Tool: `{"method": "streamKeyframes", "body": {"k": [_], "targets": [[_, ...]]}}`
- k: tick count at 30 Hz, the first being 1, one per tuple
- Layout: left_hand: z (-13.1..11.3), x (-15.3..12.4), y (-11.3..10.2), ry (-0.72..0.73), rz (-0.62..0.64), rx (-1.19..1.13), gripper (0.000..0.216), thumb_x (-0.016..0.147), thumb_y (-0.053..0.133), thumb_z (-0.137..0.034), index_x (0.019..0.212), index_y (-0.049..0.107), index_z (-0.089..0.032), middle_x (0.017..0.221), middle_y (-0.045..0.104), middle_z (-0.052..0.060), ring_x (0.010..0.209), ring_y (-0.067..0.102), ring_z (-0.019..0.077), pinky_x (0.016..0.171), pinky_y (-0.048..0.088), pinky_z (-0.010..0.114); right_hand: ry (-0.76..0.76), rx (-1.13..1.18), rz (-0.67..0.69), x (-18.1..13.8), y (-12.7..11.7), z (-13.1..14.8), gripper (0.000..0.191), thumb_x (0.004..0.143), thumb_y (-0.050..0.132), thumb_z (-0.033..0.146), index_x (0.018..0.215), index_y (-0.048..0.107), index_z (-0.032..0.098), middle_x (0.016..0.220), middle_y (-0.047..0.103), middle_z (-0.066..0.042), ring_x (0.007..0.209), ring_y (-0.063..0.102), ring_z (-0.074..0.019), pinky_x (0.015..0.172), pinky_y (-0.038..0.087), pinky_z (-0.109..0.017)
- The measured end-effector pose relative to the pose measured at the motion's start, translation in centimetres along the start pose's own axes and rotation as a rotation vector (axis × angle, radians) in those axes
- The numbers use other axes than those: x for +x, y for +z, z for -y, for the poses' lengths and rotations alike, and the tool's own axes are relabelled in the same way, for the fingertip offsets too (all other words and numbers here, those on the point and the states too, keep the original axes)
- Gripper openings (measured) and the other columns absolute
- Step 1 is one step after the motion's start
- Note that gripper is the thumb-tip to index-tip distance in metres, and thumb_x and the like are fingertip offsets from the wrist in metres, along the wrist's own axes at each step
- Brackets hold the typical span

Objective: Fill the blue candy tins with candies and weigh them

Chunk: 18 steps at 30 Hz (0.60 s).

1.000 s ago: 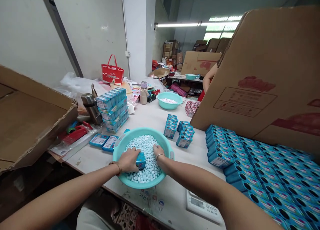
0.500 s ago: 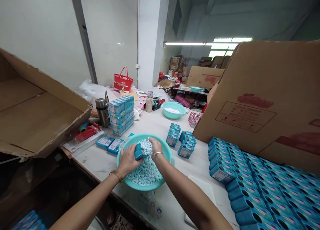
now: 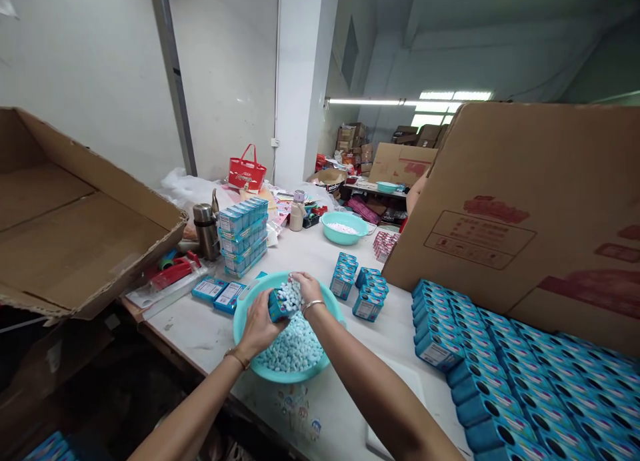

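Left hand: The left hand [image 3: 259, 322] is wrapped tight around 1 small blue tin box [image 3: 275, 305], which it holds tipped above the bowl.
Right hand: The right hand [image 3: 307, 289] has bent fingers and cups some small pale blue pellets [image 3: 295, 354] against the tin's open mouth.
Tin: It is over the round turquoise plastic bowl [image 3: 287, 377], with its mouth turned toward the right hand. The left hand hides most of its picture.
Bowl: It sits on the white table [image 3: 200, 337], with lots of pellets inside.
Flat labels: 2 flat blue packs [image 3: 209, 288] lie just left of the bowl. They have white labels, too blurry to read.
Blue stack: A tall stack of blue boxes in shiny clear wrap [image 3: 243, 241] stands behind them. Its words are too small to read.
More tins: 2 little groups of blue tins [image 3: 371, 295] stand right of the bowl, and many blue tins in rows [image 3: 440, 347] fill the right side.
Big cardboard: The tall brown cardboard sheet [image 3: 520, 281] has red marks and a printed frame with tiny signs.
Red bag: The red bag with handles [image 3: 247, 175] has blurry white writing.
Readable letters: "eish" shows on an open cardboard box [image 3: 330, 179] far back.
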State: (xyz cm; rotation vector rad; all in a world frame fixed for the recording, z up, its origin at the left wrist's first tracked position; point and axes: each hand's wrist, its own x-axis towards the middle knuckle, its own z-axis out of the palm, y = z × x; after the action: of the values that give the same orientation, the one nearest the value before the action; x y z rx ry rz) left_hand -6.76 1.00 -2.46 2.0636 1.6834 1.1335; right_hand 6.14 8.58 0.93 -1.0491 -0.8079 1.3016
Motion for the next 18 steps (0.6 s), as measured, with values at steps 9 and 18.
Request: {"method": "streamKeyframes", "body": {"k": [9, 18], "targets": [[-0.1, 0.5, 0.2, -0.006, -0.001, -0.029, 0.069, 0.065, 0.071, -0.025, 0.126, 0.04, -0.018, 0.122, 0.054, 0.012, 0.119, 0.052, 0.0308, 0.101, 0.041, 0.044, -0.087, 0.015, -0.04, -1.1, 0.1, -0.8, 0.022, 0.057, 0.069, 0.039, 0.063, 0.065, 0.018, 0.061, 0.065, -0.001, 0.063, 0.058, -0.0174, 0.063, 0.045, -0.029], [0.1, 0.5, 0.1, 0.035, 0.081, 0.045, 0.07, 0.071, 0.067, -0.026, 0.132, 0.036, -0.017, 0.126, 0.05, 0.013, 0.124, 0.047, 0.0314, 0.102, 0.038, 0.045, -0.085, 0.026, -0.058, -0.8, 0.2, -1.4, 0.022, 0.059, 0.068, 0.04, 0.066, 0.065, 0.019, 0.06, 0.063, 0.0, 0.062, 0.056, -0.0164, 0.063, 0.044, -0.028]]}}
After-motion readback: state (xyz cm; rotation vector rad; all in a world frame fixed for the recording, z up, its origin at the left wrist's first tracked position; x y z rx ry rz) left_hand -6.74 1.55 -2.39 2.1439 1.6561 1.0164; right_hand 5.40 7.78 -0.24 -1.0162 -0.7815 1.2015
